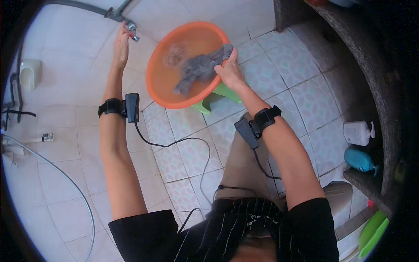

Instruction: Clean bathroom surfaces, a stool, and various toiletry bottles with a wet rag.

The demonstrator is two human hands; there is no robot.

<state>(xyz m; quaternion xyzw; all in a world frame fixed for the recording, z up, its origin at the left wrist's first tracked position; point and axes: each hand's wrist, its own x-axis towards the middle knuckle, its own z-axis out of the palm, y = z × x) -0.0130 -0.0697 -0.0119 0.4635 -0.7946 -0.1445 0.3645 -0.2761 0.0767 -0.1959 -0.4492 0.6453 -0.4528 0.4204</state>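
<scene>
My left hand reaches up to a small metal tap on the wall, its fingers closed at the handle. An orange basin holds water with a ripple of bubbles on its left side. In it lies a wet grey cloth, one end drawn up over the right rim. My right hand grips that end at the rim, with the thumb on the near side. Under the basin stands a green stool, mostly hidden.
A grey pipe runs along the wall to the tap. A hose hangs at the left, near a soap dish. On the right are a white pump bottle, a teal bottle, a stone ledge and a green tub.
</scene>
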